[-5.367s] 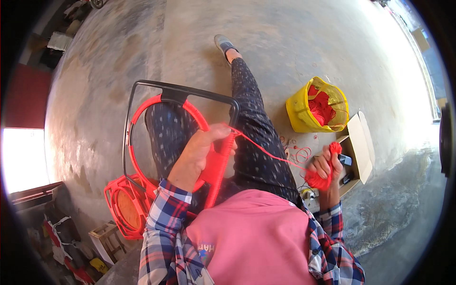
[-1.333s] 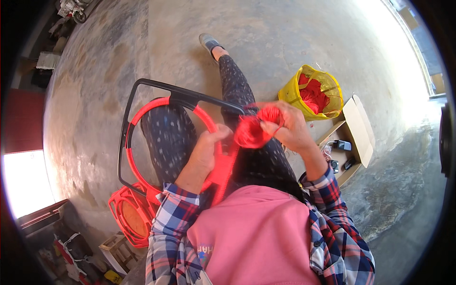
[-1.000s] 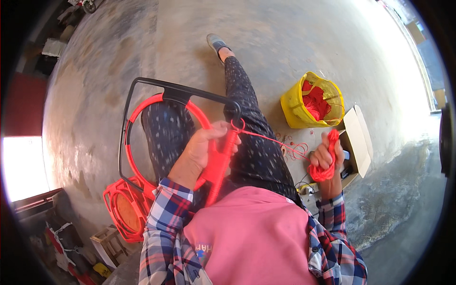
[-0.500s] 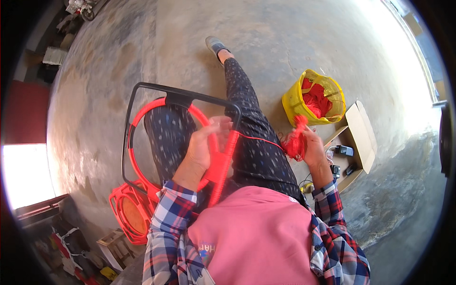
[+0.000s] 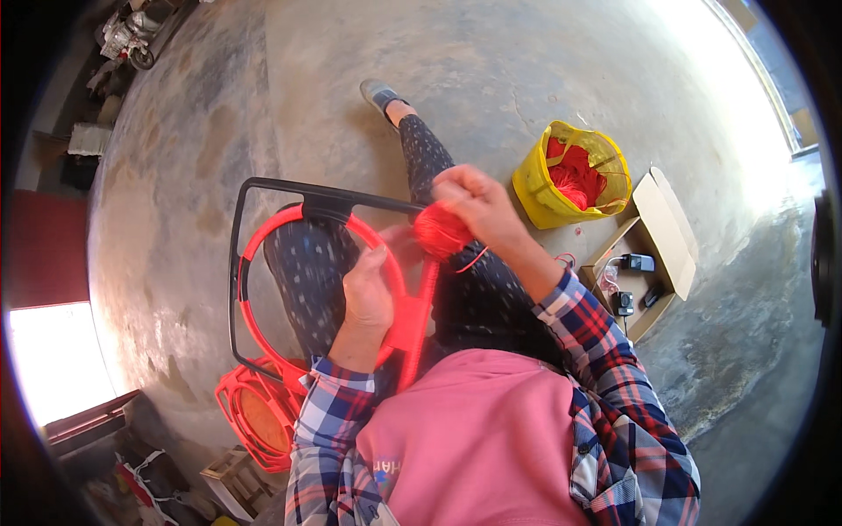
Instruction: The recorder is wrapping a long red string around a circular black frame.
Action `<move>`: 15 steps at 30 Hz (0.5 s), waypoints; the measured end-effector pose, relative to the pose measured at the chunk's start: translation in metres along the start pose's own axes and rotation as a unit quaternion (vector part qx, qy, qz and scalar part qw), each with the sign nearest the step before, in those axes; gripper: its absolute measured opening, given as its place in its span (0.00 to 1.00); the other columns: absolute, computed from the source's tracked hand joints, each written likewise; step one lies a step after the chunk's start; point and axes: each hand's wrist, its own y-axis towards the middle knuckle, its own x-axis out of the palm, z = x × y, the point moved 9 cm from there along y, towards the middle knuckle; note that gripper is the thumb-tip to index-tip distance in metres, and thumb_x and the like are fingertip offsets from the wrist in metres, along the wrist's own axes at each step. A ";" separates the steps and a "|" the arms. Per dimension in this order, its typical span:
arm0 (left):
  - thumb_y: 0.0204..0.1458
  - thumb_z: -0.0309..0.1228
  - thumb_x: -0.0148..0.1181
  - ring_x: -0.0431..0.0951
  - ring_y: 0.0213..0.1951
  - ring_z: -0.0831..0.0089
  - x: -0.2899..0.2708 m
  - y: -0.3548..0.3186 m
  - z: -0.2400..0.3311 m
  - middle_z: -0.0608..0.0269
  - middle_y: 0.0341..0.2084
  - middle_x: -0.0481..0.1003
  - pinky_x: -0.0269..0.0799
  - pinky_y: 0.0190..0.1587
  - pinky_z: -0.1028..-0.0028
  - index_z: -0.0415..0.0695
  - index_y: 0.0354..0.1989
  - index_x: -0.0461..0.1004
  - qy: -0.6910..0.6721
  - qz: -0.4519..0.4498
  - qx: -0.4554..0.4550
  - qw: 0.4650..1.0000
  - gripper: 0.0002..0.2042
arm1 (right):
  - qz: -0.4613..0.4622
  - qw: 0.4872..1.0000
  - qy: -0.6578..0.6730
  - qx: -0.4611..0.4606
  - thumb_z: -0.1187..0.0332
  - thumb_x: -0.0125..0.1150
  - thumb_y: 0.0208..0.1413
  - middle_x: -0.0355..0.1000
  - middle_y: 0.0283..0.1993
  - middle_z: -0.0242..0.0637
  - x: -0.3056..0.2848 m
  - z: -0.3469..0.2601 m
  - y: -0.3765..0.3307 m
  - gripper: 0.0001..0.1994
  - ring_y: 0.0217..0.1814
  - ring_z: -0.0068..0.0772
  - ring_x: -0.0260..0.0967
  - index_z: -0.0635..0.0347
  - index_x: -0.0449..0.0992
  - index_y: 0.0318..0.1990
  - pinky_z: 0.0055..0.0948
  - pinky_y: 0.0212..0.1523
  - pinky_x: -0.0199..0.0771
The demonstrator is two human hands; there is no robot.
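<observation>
A red ring-shaped plastic frame [image 5: 254,311] with a black bar handle lies across my lap, its ribbed red grip toward my middle. My left hand [image 5: 368,294] is at the ring's right side, thumb raised; its other fingers reach past the ring, blurred and partly hidden, and seem spread apart. In my right hand [image 5: 482,206] is a bundle of red cord [image 5: 441,232], held over the frame's right corner, where it covers the end of the black bar. A short length of cord [image 5: 474,260] hangs from the bundle.
A yellow bucket [image 5: 535,197] holding more red cord stands on the floor ahead right. Beside it lies an open cardboard box [image 5: 664,232] with small electronic devices and cables. Another red plastic piece [image 5: 241,416] sits left of me, near a wooden crate [image 5: 232,482].
My right hand has carried the red cord bundle leftward from beside my thigh to the frame's right corner. My left hand has dropped slightly along the ring. The view has shifted a little.
</observation>
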 end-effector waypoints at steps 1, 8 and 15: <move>0.51 0.39 0.51 0.72 0.53 0.57 -0.001 0.000 -0.002 0.47 0.55 0.69 0.71 0.53 0.59 0.36 0.60 0.62 -0.004 -0.001 -0.001 1.000 0.29 | 0.074 0.973 0.217 -0.004 0.59 0.65 0.52 0.75 0.37 0.34 -0.021 0.015 -0.004 0.16 0.41 0.24 0.72 0.60 0.76 0.44 0.26 0.39 0.70; 0.54 0.42 0.49 0.76 0.48 0.55 -0.003 0.000 -0.025 0.49 0.48 0.75 0.74 0.51 0.58 0.36 0.56 0.68 -0.152 -0.004 -0.112 0.982 0.25 | -0.014 0.966 -0.169 -0.195 0.68 0.64 0.51 0.73 0.37 0.42 -0.006 -0.018 -0.057 0.14 0.42 0.36 0.72 0.62 0.76 0.45 0.31 0.43 0.70; 0.55 0.42 0.49 0.77 0.47 0.58 -0.004 -0.004 -0.022 0.50 0.48 0.75 0.76 0.48 0.60 0.36 0.54 0.69 -0.070 0.053 -0.140 0.986 0.25 | 0.021 0.995 0.090 -0.037 0.73 0.65 0.47 0.75 0.41 0.38 -0.023 0.021 -0.059 0.12 0.40 0.33 0.72 0.63 0.75 0.40 0.27 0.44 0.69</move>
